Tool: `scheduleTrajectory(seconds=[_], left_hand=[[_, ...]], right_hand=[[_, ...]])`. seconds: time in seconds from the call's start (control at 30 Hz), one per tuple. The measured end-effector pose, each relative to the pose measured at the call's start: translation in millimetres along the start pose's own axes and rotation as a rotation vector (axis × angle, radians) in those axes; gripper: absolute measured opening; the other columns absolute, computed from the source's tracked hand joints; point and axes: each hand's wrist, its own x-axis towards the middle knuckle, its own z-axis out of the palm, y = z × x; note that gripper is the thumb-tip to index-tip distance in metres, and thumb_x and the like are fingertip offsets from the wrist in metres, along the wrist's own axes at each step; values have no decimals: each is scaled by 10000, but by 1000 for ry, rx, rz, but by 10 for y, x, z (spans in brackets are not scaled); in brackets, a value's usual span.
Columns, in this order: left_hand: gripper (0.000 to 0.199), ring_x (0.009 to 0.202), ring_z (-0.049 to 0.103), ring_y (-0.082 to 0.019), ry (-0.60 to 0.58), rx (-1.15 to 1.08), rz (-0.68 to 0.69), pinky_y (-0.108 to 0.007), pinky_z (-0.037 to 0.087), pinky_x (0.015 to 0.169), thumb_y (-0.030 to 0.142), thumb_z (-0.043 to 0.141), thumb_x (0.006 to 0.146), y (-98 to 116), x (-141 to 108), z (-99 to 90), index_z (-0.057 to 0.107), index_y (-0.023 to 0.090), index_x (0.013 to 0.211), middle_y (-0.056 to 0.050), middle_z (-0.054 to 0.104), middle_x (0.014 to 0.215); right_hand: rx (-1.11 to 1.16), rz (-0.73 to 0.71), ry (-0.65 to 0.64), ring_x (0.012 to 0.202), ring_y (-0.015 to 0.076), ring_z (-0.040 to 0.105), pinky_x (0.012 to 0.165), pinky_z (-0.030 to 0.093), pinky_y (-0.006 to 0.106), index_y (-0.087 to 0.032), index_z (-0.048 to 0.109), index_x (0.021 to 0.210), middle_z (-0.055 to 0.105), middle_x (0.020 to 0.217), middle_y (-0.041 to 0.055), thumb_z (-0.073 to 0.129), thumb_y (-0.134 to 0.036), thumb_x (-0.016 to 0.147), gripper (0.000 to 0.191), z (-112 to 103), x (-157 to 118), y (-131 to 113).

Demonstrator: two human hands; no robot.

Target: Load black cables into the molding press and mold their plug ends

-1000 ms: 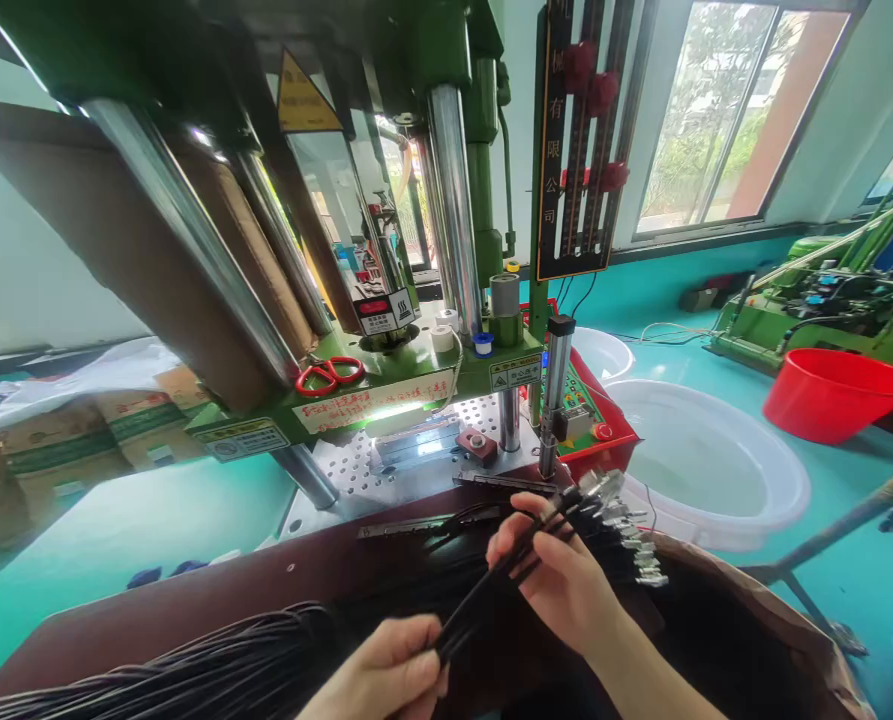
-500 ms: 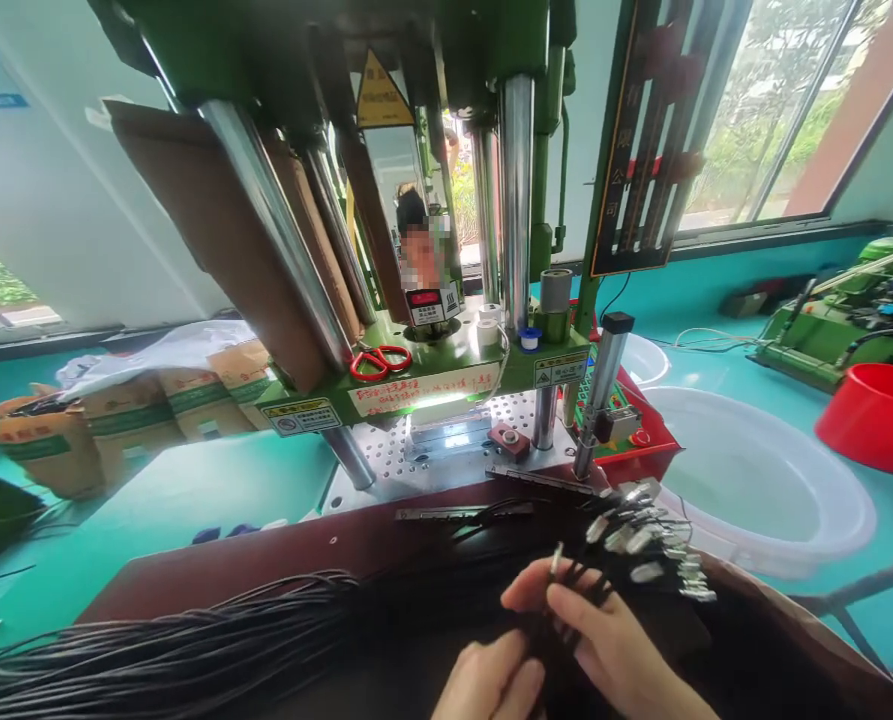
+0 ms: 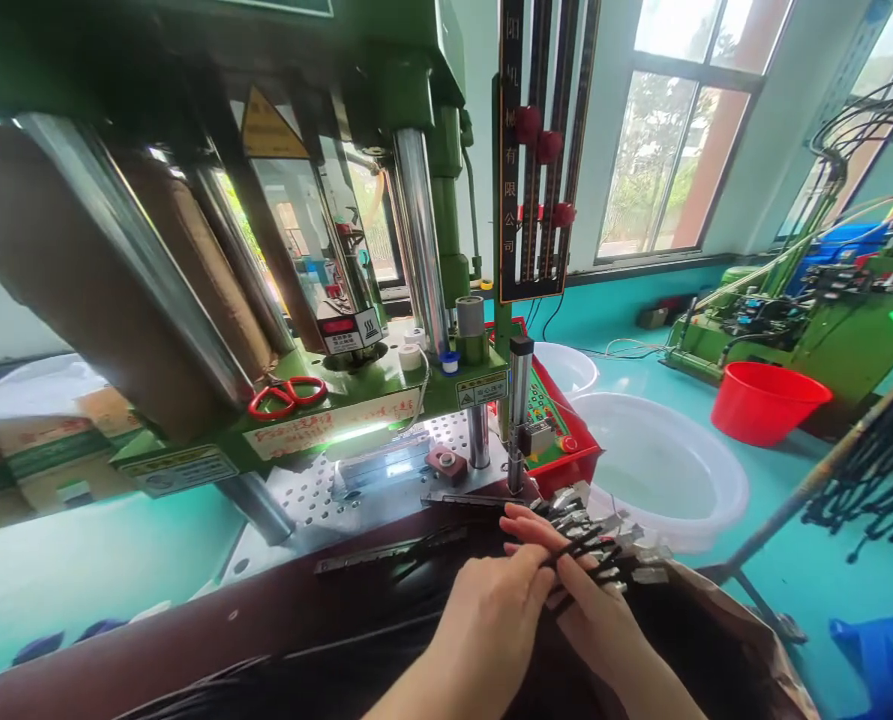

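Both hands meet low in the view, right of centre. My left hand is closed on black cables, its fingers pressed together near my right hand. My right hand is closed round the same cables from the right, its thumb on top. Silvery connector ends fan out just beyond and to the right of my fingers. More dark cables run along the table's front toward the lower left. Parts of the cables are hidden under my fingers.
A green press with steel columns stands ahead, red-handled scissors on its ledge. Metal strips lie on the dark red table. To the right are a white tub, a red bucket and hanging black cables.
The view has swung right. My left hand has moved up against my right hand, and both are now closer to the connector ends, with the cables between them.
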Motion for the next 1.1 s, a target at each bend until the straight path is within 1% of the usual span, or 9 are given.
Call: scheduleTrajectory(seconds=[0.1, 0.2, 0.3, 0.43, 0.57, 0.67, 0.8, 0.93, 1.1], left_hand=[[343, 567, 539, -158, -12, -44, -23, -254, 325, 533, 309, 276, 882, 15, 12, 69, 570, 174, 770, -67, 620, 682], [335, 362, 400, -97, -197, -429, -166, -210, 274, 388, 395, 298, 860, -131, -18, 224, 532, 181, 751, 9, 500, 500], [370, 259, 266, -57, -329, -872, -327, -181, 194, 294, 499, 367, 806, -383, -116, 462, 509, 167, 725, 64, 394, 391], [470, 332, 415, -62, -276, -1243, -325, -166, 288, 354, 581, 573, 660, -673, -296, 749, 540, 125, 771, 20, 505, 439], [569, 297, 421, -66, -134, -1396, -308, -160, 291, 308, 562, 638, 632, -789, -404, 835, 508, 122, 968, 21, 555, 464], [445, 221, 317, -40, 14, -1350, -345, -144, 211, 239, 563, 590, 678, -799, -445, 783, 498, 141, 783, 63, 468, 367], [408, 214, 307, -27, 121, -1312, -397, -132, 165, 227, 537, 607, 667, -808, -507, 715, 461, 159, 715, 58, 488, 377], [398, 209, 337, -37, 157, -1388, -399, -139, 165, 221, 520, 605, 671, -867, -569, 721, 471, 147, 708, 39, 513, 398], [419, 237, 406, -72, 98, -1556, -442, -157, 283, 233, 514, 642, 625, -898, -591, 735, 494, 133, 712, 14, 528, 402]], right_hand=[[-18, -13, -25, 1282, 237, 300, 1043, 273, 413, -296, 641, 1065, 478, 1322, 13, 487, -357, 850, 271, -81, -6, -17], [44, 97, -13, 1205, 243, 412, 948, 390, 399, -288, 624, 1083, 583, 1200, 41, 536, -338, 823, 279, -173, -44, -53], [97, 215, 16, 997, 240, 571, 620, 512, 290, -253, 606, 1097, 644, 1078, 85, 527, -328, 827, 291, -196, -84, -19], [10, 404, -86, 737, 190, 632, 368, 381, 159, -177, 660, 959, 670, 933, 114, 496, -343, 845, 259, -53, -127, 172], [-35, 484, -210, 939, 240, 603, 670, 516, 303, -180, 659, 1011, 622, 1101, 122, 571, -364, 794, 298, 97, -62, 334], [29, 402, -233, 1096, 261, 519, 973, 355, 441, -221, 568, 1172, 591, 1177, 102, 600, -344, 772, 421, 145, 127, 323], [-265, 309, -215, 1107, 244, 511, 999, 313, 443, -248, 565, 1168, 586, 1192, 74, 514, -351, 839, 348, 274, 436, 148], [-782, 351, -522, 988, 230, 574, 892, 418, 385, -174, 647, 1037, 654, 1036, 94, 408, -428, 884, 381, 428, 599, 83], [-853, 451, -616, 1011, 234, 573, 889, 434, 376, -152, 564, 1174, 605, 1154, 113, 448, -458, 855, 457, 424, 608, 341]])
